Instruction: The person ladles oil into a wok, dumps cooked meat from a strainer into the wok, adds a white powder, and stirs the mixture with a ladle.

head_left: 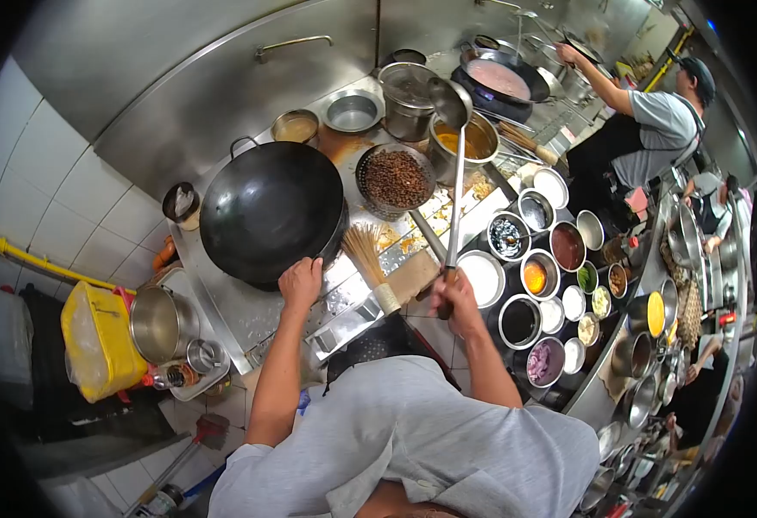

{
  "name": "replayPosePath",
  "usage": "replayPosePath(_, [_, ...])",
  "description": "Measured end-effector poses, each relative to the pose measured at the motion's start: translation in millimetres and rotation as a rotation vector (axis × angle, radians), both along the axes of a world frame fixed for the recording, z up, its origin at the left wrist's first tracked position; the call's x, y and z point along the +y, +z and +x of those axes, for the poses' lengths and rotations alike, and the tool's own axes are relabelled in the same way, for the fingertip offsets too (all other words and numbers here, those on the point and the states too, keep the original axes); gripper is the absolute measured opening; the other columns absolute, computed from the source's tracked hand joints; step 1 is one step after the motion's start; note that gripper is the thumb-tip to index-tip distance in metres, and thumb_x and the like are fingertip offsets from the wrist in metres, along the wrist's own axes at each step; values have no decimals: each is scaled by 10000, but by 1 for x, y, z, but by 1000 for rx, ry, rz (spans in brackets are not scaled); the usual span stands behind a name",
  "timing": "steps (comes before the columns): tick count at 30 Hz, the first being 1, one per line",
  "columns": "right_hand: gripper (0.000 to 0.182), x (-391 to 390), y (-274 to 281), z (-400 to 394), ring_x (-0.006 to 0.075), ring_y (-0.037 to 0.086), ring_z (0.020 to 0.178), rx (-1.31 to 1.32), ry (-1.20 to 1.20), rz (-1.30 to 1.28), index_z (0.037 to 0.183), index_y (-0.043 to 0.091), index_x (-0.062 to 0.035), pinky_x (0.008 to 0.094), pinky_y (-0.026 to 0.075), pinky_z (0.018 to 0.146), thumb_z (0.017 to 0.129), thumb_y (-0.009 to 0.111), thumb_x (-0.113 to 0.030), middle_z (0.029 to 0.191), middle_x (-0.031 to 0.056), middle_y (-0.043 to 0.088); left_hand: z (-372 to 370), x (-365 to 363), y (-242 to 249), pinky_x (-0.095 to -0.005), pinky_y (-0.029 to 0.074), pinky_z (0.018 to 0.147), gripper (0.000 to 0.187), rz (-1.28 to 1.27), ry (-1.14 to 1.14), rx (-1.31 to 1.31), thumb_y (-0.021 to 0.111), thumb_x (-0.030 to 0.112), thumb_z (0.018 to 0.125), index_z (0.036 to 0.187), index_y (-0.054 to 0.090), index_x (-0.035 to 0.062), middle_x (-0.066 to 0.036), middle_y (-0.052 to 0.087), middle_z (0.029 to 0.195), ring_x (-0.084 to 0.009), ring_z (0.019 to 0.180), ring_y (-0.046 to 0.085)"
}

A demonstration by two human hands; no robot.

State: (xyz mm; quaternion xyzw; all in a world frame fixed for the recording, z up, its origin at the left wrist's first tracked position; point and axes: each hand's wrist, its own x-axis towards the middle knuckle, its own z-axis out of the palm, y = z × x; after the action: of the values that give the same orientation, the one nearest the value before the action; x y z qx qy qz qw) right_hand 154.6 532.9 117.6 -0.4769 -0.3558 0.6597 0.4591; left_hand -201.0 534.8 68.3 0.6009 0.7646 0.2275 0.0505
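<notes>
My left hand (301, 281) is closed at the near rim of a black wok (271, 211), where its grip is partly hidden. The wok looks bare inside and sits on the stove at the left. In my right hand (454, 300) is the dark handle of a long steel ladle (460, 194). The ladle's bowl hangs over the edge of a pot of orange-brown liquid (473, 138). Between my hands lies a bamboo wok brush (365, 255). Behind it stands a perforated strainer (363, 183) full of small dark brown pieces.
Several seasoning bowls stand at the right, including white powder (480, 278) and chopped purple onion (544, 361). A lidded pot (408, 99) and a metal basin (353, 112) are behind the strainer. A yellow container (102, 341) stands left. A co-worker (655, 121) is at another wok.
</notes>
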Motion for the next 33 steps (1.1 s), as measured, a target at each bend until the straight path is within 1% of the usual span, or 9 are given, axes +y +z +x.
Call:
replayPosePath(5, [784, 50, 59, 46, 93, 490, 460, -442, -41, 119, 1655, 193, -75, 283, 461, 398, 966, 566, -57, 644, -6, 512, -1, 1, -1, -570, 507, 727, 402, -6, -13, -2, 553, 375, 1024, 794, 633, 54, -181, 712, 837, -431, 800, 684])
replayPosePath(15, [772, 133, 72, 91, 105, 486, 443, -577, 6, 13, 1625, 264, -27, 292, 433, 382, 915, 565, 7, 640, 9, 524, -1, -4, -4, -554, 506, 718, 347, 73, -43, -13, 542, 301, 1035, 823, 616, 37, -192, 693, 842, -431, 791, 668])
replayPosePath(19, [559, 146, 80, 90, 112, 504, 477, -519, 20, -37, 1481, 425, 8, 300, 444, 416, 937, 552, -11, 679, 16, 530, 0, -6, 0, -553, 505, 714, 336, 79, -41, -25, 555, 290, 1030, 816, 610, 37, -193, 690, 838, -427, 790, 667])
replayPosePath(23, [279, 157, 84, 93, 85, 492, 492, -393, 40, -140, 1239, 521, -37, 280, 439, 419, 962, 554, -39, 698, 3, 520, 0, -5, 0, -552, 504, 714, 332, 99, -46, -43, 564, 287, 1027, 810, 609, 39, -191, 684, 831, -424, 791, 665])
replayPosePath(25, [213, 164, 83, 95, 48, 450, 468, -79, 31, -245, 1185, 505, -113, 226, 399, 390, 983, 536, -53, 695, -27, 504, 0, -7, 0, -552, 503, 714, 330, 111, -46, -49, 567, 285, 1026, 810, 610, 39, -190, 682, 828, -424, 791, 663])
replayPosePath(26, [18, 165, 84, 97, 31, 451, 465, 39, -26, -288, 1011, 488, -91, 203, 425, 396, 1022, 502, -93, 683, -31, 501, 1, -6, 0, -552, 502, 714, 330, 122, -45, -49, 569, 284, 1025, 809, 610, 38, -191, 679, 826, -424, 794, 661])
replayPosePath(27, [18, 168, 83, 101, 31, 451, 465, 36, -22, -290, 1011, 488, -91, 203, 425, 396, 1022, 502, -93, 683, -31, 501, 1, -7, 0, -552, 501, 713, 330, 132, -45, -51, 571, 284, 1024, 808, 609, 38, -191, 677, 823, -425, 796, 659])
replayPosePath(29, [176, 178, 83, 117, 32, 474, 469, 690, 62, -491, 869, 481, -57, 204, 464, 414, 1038, 475, -104, 684, -12, 513, 0, -7, -1, -550, 501, 713, 327, 127, -41, -57, 572, 284, 1023, 811, 612, 37, -191, 675, 823, -425, 798, 658])
replayPosePath(33, [273, 176, 107, 122, 39, 487, 448, 881, 59, -486, 812, 485, -33, 181, 485, 423, 1061, 438, -134, 660, -13, 508, -2, -6, -3, -546, 504, 721, 320, 139, -52, -80, 576, 282, 1019, 822, 624, 35, -188, 674, 830, -424, 807, 657])
